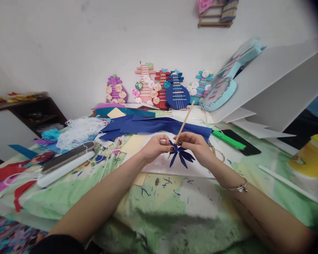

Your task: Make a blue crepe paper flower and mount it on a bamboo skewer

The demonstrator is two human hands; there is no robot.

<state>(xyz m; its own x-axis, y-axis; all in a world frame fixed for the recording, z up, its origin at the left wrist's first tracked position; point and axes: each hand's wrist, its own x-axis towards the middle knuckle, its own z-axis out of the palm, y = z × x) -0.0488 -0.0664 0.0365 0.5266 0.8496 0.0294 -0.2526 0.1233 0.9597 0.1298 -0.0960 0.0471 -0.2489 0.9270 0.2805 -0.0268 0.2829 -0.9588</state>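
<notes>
Both hands meet over the middle of the table. My left hand [157, 147] pinches one edge of a dark blue paper flower [182, 157], whose narrow petals hang down and to the right. My right hand [196, 144] is closed at the flower's top, its fingertips around the lower part of a thin wooden stick [186, 120] that slants up to the right. The stick's lower end is mostly hidden by fingers and paper. Beneath the hands lies a white sheet [159, 165]. Scissors [217, 152] lie partly hidden beside my right wrist.
Blue paper sheets [148, 125] lie beyond the hands, and a green utility knife [229, 139] rests on a black phone-like slab [250, 145]. At left are white yarn [81, 132] and a grey case [69, 158]. Decorated lute models [178, 93] line the wall; a yellow container [311, 155] stands right.
</notes>
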